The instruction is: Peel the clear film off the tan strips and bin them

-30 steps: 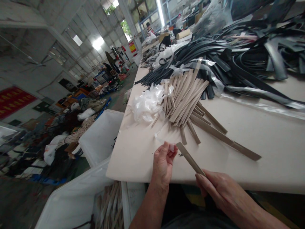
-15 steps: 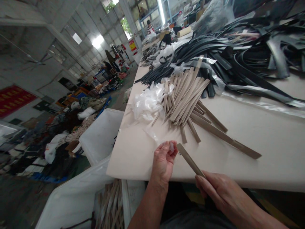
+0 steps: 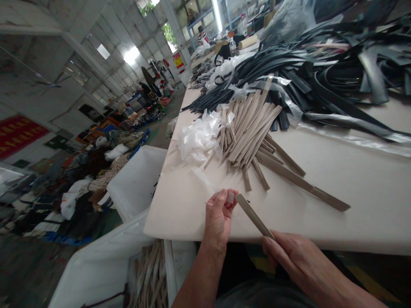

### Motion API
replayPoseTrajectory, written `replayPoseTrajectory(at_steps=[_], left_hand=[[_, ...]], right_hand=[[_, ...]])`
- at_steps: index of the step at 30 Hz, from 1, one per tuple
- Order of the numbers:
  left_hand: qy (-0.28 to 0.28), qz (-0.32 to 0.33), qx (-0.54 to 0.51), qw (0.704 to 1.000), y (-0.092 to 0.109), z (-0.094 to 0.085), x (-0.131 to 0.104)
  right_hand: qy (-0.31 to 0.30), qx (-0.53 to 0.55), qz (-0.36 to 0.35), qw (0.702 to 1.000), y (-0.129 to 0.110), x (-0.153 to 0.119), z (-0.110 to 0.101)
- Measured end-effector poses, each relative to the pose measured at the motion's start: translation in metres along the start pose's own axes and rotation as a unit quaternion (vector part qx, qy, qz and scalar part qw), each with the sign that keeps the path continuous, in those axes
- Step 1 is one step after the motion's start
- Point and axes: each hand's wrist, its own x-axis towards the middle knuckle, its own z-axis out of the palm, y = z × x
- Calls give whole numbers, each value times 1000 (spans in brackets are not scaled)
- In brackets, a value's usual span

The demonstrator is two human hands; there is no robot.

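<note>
We hold a tan strip (image 3: 253, 216) slanted over the near edge of the table (image 3: 353, 188), our right hand (image 3: 289, 261) closed around its lower end. Our left hand (image 3: 220, 218) pinches a clear film (image 3: 205, 182) at the strip's upper tip. Beyond lie a tan strip pile (image 3: 253, 128), crumpled plastic (image 3: 199, 137) and black straps (image 3: 321, 72).

Tan strip (image 3: 253, 216) lower end hidden under right hand (image 3: 289, 259).
</note>
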Motion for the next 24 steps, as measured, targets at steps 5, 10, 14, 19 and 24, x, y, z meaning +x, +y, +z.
replayPoseTrajectory(at_steps=[5,10,14,19,24], left_hand=[[5,-8,-1,1000,-1,-2,0],[-13,-6,25,1000,-1,0,-4],[-18,-4,44,999,-3,0,-12],[-45,-31,107,993,-9,-5,-24],[8,58,91,994,13,-16,-14]], right_hand=[[-14,-14,1,1000,-1,1,0],[-34,-40,16,998,-7,4,-1],[-48,-43,17,998,-10,9,-3],[-75,90,5,993,-18,20,-5],[-96,88,-23,991,-25,25,-2]])
